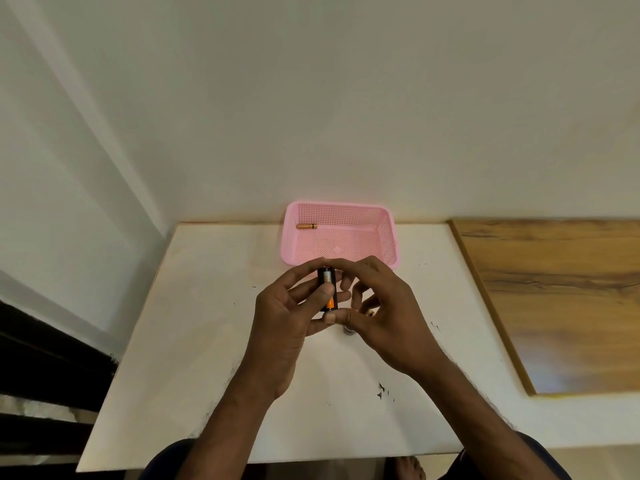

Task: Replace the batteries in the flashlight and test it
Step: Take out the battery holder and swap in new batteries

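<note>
My left hand [291, 306] grips a black battery holder [327, 289] with an orange-and-black battery seated in it, thumb pressed across its front. My right hand [381, 303] curls its fingertips over the holder's top end and its thumb under the bottom end. A small orange-tipped object [370, 313], maybe another battery, peeks out inside my right palm. A dark metal flashlight part [348, 330] stands on the white table [194, 341] just under my hands, mostly hidden. One orange battery [307, 226] lies in the far left corner of the pink basket [388, 237].
The pink mesh basket stands against the wall behind my hands. A wooden board [561, 299] lies on the right. The table's left edge drops to a dark gap [52, 375]. My knees and a foot show below the front edge.
</note>
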